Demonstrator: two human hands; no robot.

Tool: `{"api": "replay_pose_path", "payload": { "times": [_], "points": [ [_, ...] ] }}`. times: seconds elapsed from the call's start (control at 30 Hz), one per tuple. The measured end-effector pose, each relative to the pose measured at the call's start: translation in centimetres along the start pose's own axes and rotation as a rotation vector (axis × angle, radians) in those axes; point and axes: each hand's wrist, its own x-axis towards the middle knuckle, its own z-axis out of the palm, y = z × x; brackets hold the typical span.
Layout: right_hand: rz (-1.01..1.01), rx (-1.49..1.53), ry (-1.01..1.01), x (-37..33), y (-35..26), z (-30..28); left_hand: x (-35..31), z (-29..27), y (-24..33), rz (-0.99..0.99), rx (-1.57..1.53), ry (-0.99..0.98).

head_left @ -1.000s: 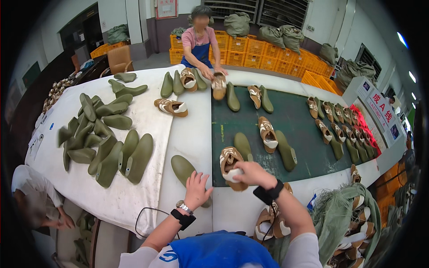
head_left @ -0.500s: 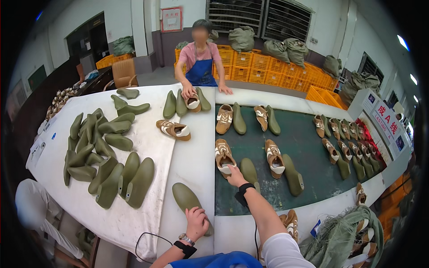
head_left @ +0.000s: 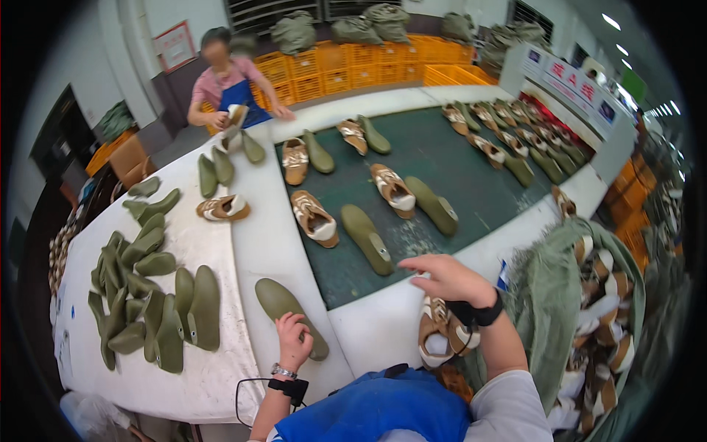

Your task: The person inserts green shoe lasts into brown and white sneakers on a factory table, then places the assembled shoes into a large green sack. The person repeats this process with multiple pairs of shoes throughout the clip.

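At the near edge of the white table lies an olive-green shoe last (head_left: 283, 300). My left hand (head_left: 293, 342) is against its near left side, fingers loosely bent and apart, without a visible grip. My right hand (head_left: 449, 280) is in the air over the table's near edge, fingers stretched out and nothing in them. Below it are brown-and-white sneakers (head_left: 436, 335), partly covered by my wrist. On the green belt, a brown sneaker (head_left: 314, 219) stands beside a green last (head_left: 367, 239), both just beyond my right hand.
Many green lasts (head_left: 132, 295) lie piled on the left white cloth. A green sack (head_left: 541, 317) of sneakers stands at the right. Across the table a co-worker (head_left: 232, 81) holds a sneaker over a last. Paired shoes and lasts line the belt; orange crates (head_left: 324, 70) stand behind.
My right hand has left the sneaker on the belt and come back toward the near edge. My left hand has loosened at the last. The view has turned right; the co-worker has lifted a sneaker.
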Motion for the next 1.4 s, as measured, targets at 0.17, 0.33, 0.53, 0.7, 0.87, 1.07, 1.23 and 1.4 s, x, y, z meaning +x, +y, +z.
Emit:
{"api": "replay_pose_path", "payload": {
  "times": [0.17,0.33,0.53,0.7,0.87,1.07,1.23,1.4],
  "points": [
    [0.506,-0.299,0.335,-13.6,1.1,-0.5,-0.1,-0.6,-0.5,0.049,-0.030,-0.097],
    [0.716,-0.338,0.416,-21.0,3.2,5.9,0.2,0.2,-0.7,0.008,-0.002,-0.064],
    [0.621,-0.307,0.479,-19.7,5.2,11.4,0.6,1.9,-1.6,0.104,0.020,-0.009],
    [0.495,-0.084,0.325,-18.9,3.8,9.2,0.6,2.1,-1.9,0.054,0.039,-0.101],
    [0.547,-0.519,1.035,-27.7,-2.9,2.8,1.2,0.8,-0.7,0.366,0.083,-0.118],
    [1.427,-0.322,1.005,-38.0,-3.9,-0.3,1.5,1.0,1.2,0.372,0.122,-0.004],
    [1.280,-0.211,1.350,-39.1,-1.2,3.2,1.8,1.4,1.0,0.365,0.093,0.035],
    [1.201,-0.400,1.705,-41.7,-3.9,2.7,1.6,1.2,0.4,0.353,0.099,0.026]
  ]
}}
